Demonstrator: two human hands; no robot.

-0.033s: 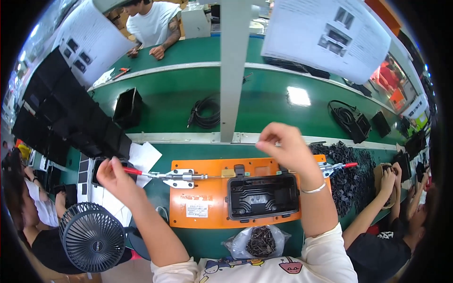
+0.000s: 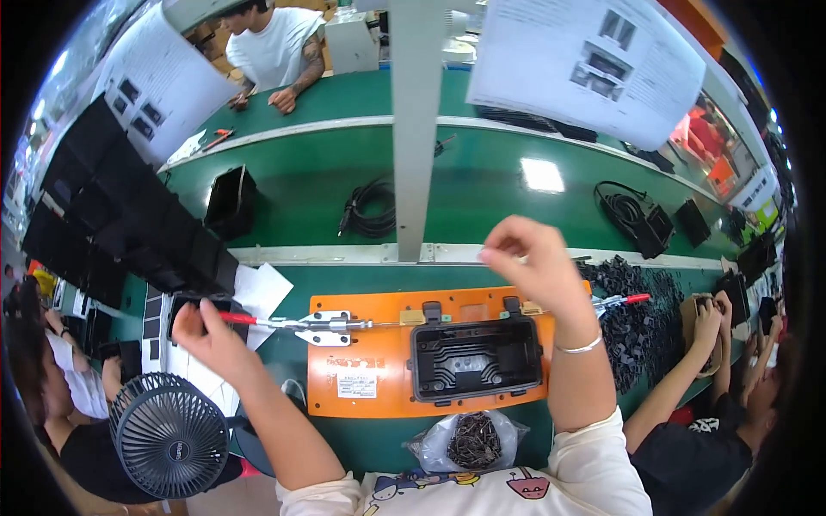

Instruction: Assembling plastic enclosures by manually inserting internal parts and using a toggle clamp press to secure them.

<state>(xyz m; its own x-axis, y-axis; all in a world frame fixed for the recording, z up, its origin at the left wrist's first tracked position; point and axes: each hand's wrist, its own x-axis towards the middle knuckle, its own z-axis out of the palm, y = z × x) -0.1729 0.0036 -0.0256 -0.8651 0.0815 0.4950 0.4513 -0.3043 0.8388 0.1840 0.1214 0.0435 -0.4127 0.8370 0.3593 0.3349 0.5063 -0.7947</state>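
Note:
An orange fixture plate lies before me, with a black rectangular box sitting in it, open side up. Black clips stand at the box's far edge. My left hand is at the tip of the red handle of the left toggle clamp, fingers bent but apart; whether they touch it I cannot tell. Above the plate's far right part, my right hand hovers with thumb and fingers curled together. Anything between those fingertips is too small to make out. The right toggle clamp is partly behind my right forearm.
A plastic bag of small dark pins lies at the near edge. Black small parts are heaped at right. Stacked black boxes and a fan stand left. A post rises ahead. Co-workers sit at both sides and across.
My right hand has shifted slightly right, uncovering the clip at the box's far right. My left hand has lowered slightly by the red handle. The box stays in place.

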